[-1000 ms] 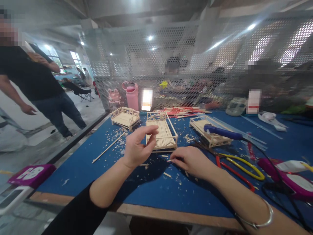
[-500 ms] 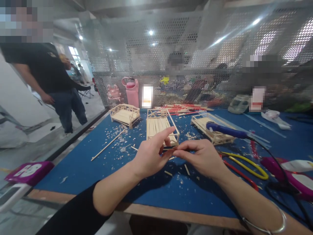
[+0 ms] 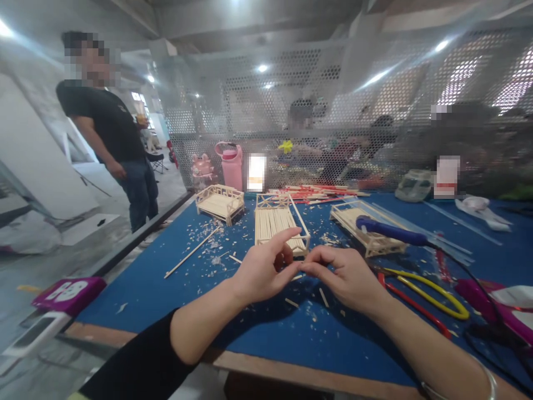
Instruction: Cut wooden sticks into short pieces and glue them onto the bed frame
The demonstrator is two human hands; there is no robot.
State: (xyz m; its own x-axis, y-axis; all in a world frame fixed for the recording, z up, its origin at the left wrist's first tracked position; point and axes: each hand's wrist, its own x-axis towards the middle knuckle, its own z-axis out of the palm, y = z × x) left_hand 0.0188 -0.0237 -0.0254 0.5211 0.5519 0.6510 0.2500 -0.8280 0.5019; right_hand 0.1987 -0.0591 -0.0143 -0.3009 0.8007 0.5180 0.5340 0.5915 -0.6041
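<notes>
My left hand [image 3: 264,266] and my right hand [image 3: 343,278] meet fingertip to fingertip above the blue table. Both thumbs press inward in a pinch, and whatever lies between them is too small to make out. My left index finger sticks out over the near end of a miniature bed made of wooden sticks [image 3: 272,219], covering part of it. Short cut bits of stick [image 3: 323,297] lie below my hands. To the right, a blue glue gun [image 3: 391,230] rests across another stick bed [image 3: 350,216]. Pliers with red and yellow handles [image 3: 437,294] lie beside my right forearm.
A third stick bed [image 3: 220,204] stands back left, near a long stick [image 3: 191,253]. Behind are a pink bottle [image 3: 231,166] and a pile of red and plain sticks [image 3: 316,193] before a perforated screen [image 3: 250,100]. A person [image 3: 112,122] stands left, beyond the table.
The view has shifted, so the table things sit slightly lower and further right. My hands keep their fingertips together over the same spot. The standing person shows more fully.
</notes>
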